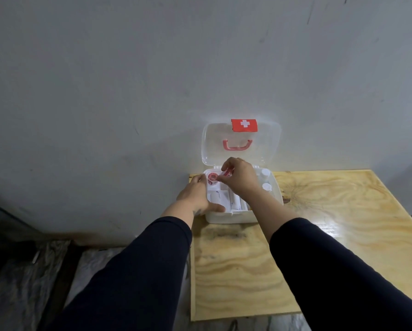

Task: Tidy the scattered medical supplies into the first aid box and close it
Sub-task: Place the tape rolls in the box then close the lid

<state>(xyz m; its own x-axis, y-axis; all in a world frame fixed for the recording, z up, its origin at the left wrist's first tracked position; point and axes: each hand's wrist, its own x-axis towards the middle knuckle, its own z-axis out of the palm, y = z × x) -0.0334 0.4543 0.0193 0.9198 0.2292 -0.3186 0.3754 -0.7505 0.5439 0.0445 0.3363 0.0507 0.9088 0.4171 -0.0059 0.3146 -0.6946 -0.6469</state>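
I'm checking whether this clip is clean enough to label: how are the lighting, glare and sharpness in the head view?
Head view: dim overall, wall grey and murky; bright glare washes out the open lid and gives a sheen on the table; wide-angle bend curves the table's edges; the small red item at the right hand and the left hand look soft, so box contents are hard to read.

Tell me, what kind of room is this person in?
Probably a plain workroom or storage corner, not a clinic. The wall is bare, grey and scuffed, the table is raw plywood, and crumpled plastic sheeting covers the floor. Only the first aid box looks medical.
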